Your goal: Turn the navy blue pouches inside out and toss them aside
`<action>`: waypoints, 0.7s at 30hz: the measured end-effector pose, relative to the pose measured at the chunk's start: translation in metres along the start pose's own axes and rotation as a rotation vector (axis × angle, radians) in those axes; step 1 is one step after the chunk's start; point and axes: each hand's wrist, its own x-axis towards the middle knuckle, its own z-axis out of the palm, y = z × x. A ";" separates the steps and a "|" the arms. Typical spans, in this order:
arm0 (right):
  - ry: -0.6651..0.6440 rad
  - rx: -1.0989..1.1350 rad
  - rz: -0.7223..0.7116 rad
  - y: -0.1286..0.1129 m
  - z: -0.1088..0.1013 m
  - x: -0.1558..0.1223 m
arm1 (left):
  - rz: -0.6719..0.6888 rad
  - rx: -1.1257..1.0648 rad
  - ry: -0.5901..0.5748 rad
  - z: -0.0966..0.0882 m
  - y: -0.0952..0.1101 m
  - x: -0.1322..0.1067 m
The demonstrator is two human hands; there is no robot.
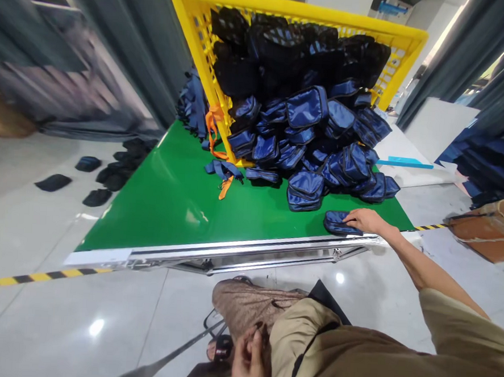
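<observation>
My right hand (364, 220) reaches out to the near right corner of the green table (170, 200) and rests on a flat navy pouch (337, 223), fingers curled over its edge. Behind it lies a heap of navy pouches (318, 153) spilling from a tipped yellow crate (201, 43) that also holds black pouches (281, 48). My left hand (250, 362) is down by my lap, fingers closed in a loose pinch; what they hold is too small to make out.
Black pouches (103, 176) lie scattered on the floor left of the table. A brown cardboard box (488, 228) stands at the right, with stacked navy material (488, 163) behind it. Yellow-black tape (37, 276) marks the floor. Grey curtains hang at both sides.
</observation>
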 end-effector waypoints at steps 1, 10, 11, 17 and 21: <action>-0.014 0.072 -0.079 -0.015 -0.005 -0.004 | -0.015 -0.016 -0.071 0.001 0.005 -0.001; -0.187 0.732 -0.674 -0.192 0.029 -0.008 | -0.105 -0.607 -0.392 0.035 0.108 -0.024; -0.221 0.755 -0.732 -0.208 0.040 -0.006 | -0.104 -0.676 -0.399 0.034 0.114 -0.021; -0.507 0.929 -0.707 -0.284 0.088 -0.024 | 0.141 -0.368 -0.060 0.006 0.108 -0.017; -0.328 0.921 -0.585 -0.335 0.099 -0.050 | 0.354 -0.003 0.039 0.003 0.100 -0.031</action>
